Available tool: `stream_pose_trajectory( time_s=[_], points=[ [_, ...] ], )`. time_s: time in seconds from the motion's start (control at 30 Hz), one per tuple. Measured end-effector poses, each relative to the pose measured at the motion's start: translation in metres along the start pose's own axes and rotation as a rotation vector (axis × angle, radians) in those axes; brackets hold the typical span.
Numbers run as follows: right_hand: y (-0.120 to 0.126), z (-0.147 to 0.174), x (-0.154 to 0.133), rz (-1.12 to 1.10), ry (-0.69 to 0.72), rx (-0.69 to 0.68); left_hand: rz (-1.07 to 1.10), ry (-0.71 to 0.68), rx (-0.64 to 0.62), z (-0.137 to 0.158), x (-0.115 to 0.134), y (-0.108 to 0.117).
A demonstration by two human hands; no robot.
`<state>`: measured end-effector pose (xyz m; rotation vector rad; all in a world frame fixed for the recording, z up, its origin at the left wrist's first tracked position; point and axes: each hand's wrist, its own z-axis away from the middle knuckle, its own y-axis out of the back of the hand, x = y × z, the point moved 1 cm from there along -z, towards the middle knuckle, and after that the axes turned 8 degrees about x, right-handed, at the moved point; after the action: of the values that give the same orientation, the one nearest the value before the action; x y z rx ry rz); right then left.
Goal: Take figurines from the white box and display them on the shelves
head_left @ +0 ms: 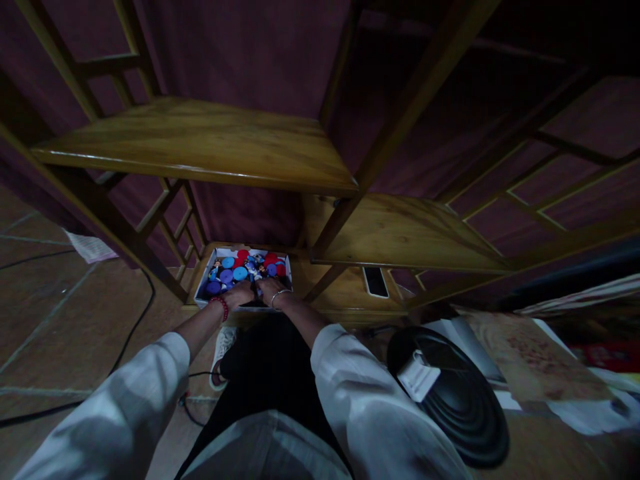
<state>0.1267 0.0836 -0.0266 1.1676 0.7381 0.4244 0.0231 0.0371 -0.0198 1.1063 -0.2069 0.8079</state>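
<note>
A shallow white box (204, 283) stands on the lowest wooden shelf. Several round pieces in blue, purple and red, such as a light blue disc (240, 273), lie in it among small figure-like pieces too small to make out. My left hand (239, 293), with a red bead bracelet at the wrist, reaches over the box's near side with its fingers curled. Close beside it, my right hand (270, 289) wears a silvery bangle and has its fingers bent inward over the same contents. Whatever lies between the fingers of either hand is too dark and small to name.
An upper wooden shelf (200, 140) overhangs the box, and a slanting post (345, 213) rises right of it. A phone (375, 282) lies on the low shelf. At right are a black ridged round object (465, 407) and papers. Cables (140, 313) cross the tiled floor at left.
</note>
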Motion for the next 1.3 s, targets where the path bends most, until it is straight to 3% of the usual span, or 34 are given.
stream_pose_trajectory(
  time_s=[0.17,0.7,0.87,1.03,1.3],
  points=[
    [-0.002,0.002,0.004,0.0,0.029,0.035,0.03,0.018,0.007,0.0,0.0,0.0],
    [0.002,0.017,0.008,-0.153,-0.084,0.151,0.283,0.046,0.028,-0.001,0.001,-0.003],
    [0.003,0.019,0.008,-0.173,-0.149,0.202,0.445,0.069,0.004,0.007,0.008,-0.003],
    [0.006,0.023,0.011,-0.205,-0.2,0.25,0.79,0.144,0.08,0.01,0.012,-0.009],
    [0.014,0.03,0.012,-0.258,-0.216,0.328,0.981,0.131,0.167,0.006,0.014,-0.019]
  ],
)
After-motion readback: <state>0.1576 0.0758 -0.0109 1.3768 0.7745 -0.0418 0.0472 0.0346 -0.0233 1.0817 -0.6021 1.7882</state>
